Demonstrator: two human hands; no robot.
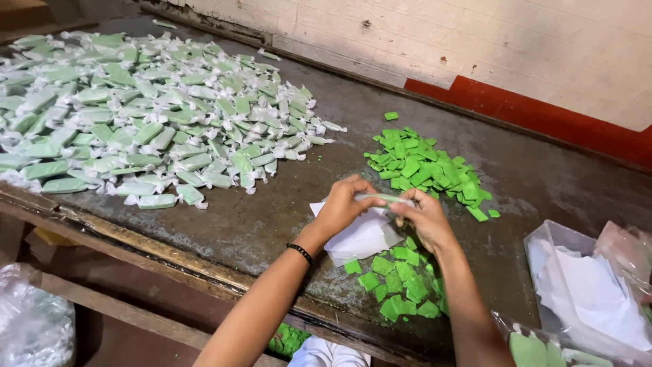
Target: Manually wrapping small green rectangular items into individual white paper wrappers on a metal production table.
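Centrally, a wrapped green candy (385, 198) stretches level between two hands above a dark, worn table (272, 217). The left hand (341, 204) pinches its left wrapper end with closed fingertips; the right hand (424, 219) pinches the right end likewise. Directly beneath lies a stack of white wrapper sheets (360, 239). Bare green pieces (401, 282) sit just below the right hand, more bare pieces (424, 166) lie beyond, and a wide heap of wrapped candies (142, 115) spreads far left.

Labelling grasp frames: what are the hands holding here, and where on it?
Both hands hold one wrapped green candy by its ends: left hand pinches the left wrapper end, right hand the right end, above the stack of white wrappers.
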